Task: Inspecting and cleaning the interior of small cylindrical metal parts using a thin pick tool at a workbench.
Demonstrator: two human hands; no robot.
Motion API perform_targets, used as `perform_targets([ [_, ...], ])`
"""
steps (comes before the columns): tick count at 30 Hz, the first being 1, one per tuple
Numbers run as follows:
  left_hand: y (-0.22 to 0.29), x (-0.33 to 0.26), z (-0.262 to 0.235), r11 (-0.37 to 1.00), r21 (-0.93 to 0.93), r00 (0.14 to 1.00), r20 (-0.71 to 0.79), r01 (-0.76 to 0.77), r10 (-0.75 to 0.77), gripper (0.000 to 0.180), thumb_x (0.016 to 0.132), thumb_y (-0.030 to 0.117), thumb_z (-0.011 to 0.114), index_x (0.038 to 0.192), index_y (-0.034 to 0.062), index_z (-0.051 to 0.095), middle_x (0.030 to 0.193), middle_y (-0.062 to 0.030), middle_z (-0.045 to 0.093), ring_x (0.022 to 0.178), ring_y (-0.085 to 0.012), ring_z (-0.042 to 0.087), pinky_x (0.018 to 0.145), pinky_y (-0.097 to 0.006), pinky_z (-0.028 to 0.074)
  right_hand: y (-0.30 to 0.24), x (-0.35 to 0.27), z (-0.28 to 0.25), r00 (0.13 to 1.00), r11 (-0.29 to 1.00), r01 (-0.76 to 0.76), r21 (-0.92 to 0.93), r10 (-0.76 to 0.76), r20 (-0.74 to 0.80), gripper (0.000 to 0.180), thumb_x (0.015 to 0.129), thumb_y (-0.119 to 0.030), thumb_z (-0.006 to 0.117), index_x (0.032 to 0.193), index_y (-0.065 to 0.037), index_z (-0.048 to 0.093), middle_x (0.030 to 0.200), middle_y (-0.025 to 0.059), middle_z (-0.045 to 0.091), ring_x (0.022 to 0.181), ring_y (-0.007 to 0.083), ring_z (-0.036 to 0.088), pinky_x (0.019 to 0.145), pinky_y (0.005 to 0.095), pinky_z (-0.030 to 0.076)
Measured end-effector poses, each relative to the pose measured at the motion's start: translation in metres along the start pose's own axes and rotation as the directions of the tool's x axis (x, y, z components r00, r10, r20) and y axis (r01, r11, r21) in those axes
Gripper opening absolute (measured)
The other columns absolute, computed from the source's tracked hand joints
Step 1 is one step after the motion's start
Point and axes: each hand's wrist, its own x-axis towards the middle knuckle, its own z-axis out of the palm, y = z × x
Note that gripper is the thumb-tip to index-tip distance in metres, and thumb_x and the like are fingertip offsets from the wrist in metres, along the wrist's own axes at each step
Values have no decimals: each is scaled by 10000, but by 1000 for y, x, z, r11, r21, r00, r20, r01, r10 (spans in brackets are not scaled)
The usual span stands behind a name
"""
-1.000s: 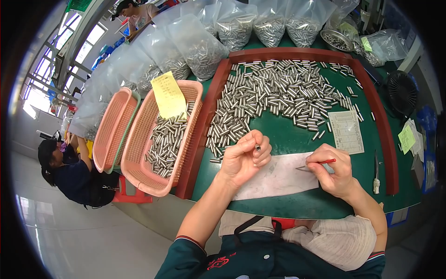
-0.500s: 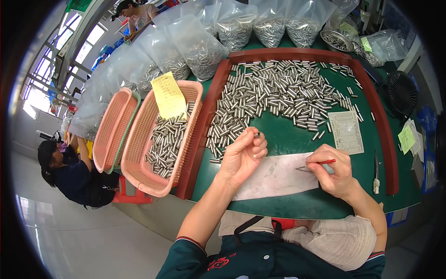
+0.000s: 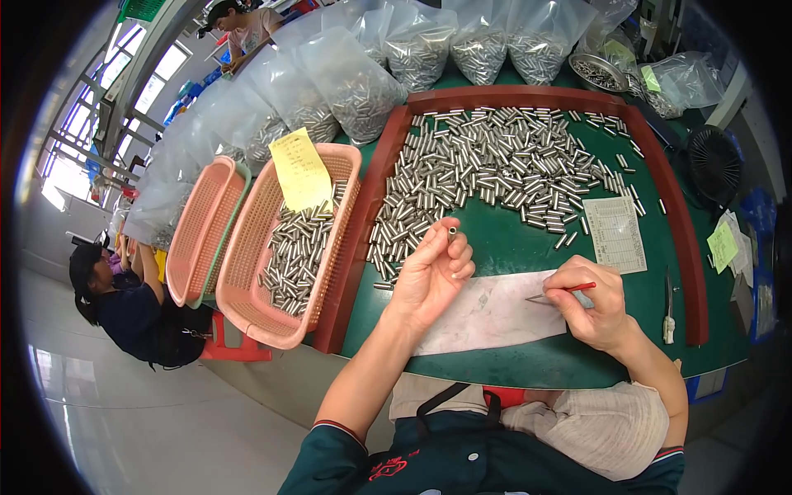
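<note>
My left hand is closed, pinching one small metal cylinder between its fingertips, with a round end turned toward me. In my right hand is a thin pointed tool with a red handle; its slim metal tip points left, over the cloth. Both hands are above a pale, stained cloth on the green table. Beyond them spreads a large pile of similar shiny metal cylinders.
A dark red wooden frame borders the pile. To the left are a pink basket of cylinders with a yellow note and another pink basket. Filled plastic bags line the back. Right: printed sheet, small knife-like tool, black fan.
My left fingers have shifted, with a fingertip raised, and the cylinder is turned slightly and sits a little higher. My right hand and its pointed tool are nearly unchanged.
</note>
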Motion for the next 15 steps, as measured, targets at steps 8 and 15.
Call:
perform_targets([
  [8,1,-1,0,990,144,979,-202,-8,37,219,910,228,481,1032,47,508,682,-2,474,575,-74,433,535,-191,380,1,0,-1,1000,1000,1,3,-1,6,159,658,65,654,765,-15,568,621,74,556,483,187,525,412,269,381],
  [15,6,0,-9,996,93,984,-175,-11,28,76,870,161,549,886,87,559,828,-80,620,720,-127,611,637,-227,519,2,0,1,1000,1000,-8,11,8,-5,164,653,73,652,764,-13,567,626,78,559,489,188,529,415,270,386],
])
